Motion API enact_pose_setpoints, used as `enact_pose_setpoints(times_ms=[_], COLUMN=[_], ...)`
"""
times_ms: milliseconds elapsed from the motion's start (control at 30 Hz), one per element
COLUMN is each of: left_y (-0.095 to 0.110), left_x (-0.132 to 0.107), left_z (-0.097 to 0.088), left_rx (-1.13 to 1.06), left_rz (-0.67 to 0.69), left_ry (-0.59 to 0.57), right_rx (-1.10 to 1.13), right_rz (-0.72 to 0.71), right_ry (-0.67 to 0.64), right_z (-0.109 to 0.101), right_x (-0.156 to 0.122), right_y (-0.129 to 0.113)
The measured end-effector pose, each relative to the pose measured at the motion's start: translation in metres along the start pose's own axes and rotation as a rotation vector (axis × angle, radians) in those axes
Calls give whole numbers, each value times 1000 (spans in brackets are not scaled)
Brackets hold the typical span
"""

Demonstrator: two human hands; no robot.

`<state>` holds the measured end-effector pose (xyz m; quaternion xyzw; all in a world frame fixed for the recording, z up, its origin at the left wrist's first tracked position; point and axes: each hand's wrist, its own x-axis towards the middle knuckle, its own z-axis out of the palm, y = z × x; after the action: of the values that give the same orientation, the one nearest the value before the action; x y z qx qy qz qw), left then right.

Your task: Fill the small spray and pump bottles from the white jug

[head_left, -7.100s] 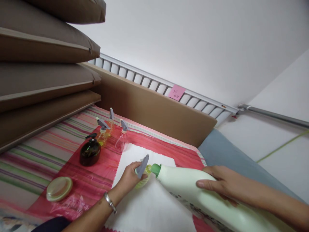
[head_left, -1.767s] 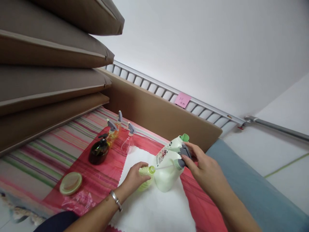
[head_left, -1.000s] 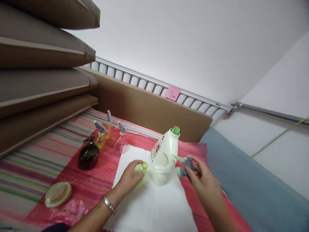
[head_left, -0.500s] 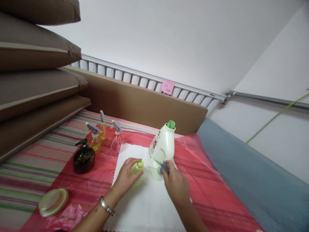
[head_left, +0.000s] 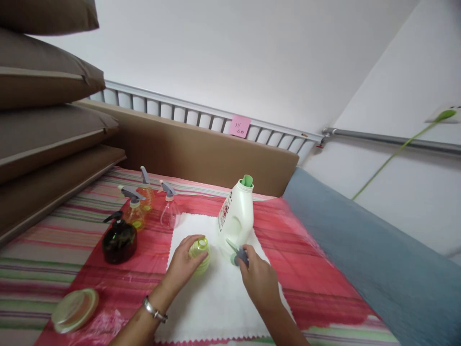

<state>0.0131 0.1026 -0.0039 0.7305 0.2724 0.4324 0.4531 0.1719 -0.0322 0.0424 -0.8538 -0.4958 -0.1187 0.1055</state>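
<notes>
My left hand (head_left: 185,262) is wrapped round a yellow-green ribbed bottle (head_left: 202,259), whose neck is uncovered. It stands upright over a white cloth (head_left: 212,307) with a scalloped edge. To the right, my right hand (head_left: 260,276) grips a grey spray head (head_left: 242,254), apart from the bottle; its lower end is pale green. Just behind the hands stands a large white detergent jug (head_left: 237,214) with a green spout piece (head_left: 247,181) in its mouth and a printed label on its left side.
Left of the cloth stand a clear spray bottle (head_left: 170,214), two orange spray bottles (head_left: 135,217) (head_left: 147,196) and a dark pump bottle (head_left: 119,242). A round lidded container (head_left: 75,310) lies nearer. Brown cushions (head_left: 54,129) are stacked at left; a brown board (head_left: 201,154) stands behind.
The view has shifted slightly to the right. Both hands keep their holds; the spray head has turned so that its pale trigger points up and left.
</notes>
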Motion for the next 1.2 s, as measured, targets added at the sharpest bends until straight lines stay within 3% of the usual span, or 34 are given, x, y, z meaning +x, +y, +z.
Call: enact_pose_setpoints(times_ms=[433, 767, 1200], left_y=[-1, 1, 1], left_x=[0, 2, 4], left_z=[-1, -1, -2], left_rx=[1, -13, -1], left_rz=[-11, -31, -29], left_ry=[-1, -3, -12], right_rx=[51, -63, -26], right_rz=[-42, -142, -117], right_ry=[-4, -117, -101], right_z=[1, -28, -18], right_x=[-4, 25, 19], right_y=[4, -12, -12])
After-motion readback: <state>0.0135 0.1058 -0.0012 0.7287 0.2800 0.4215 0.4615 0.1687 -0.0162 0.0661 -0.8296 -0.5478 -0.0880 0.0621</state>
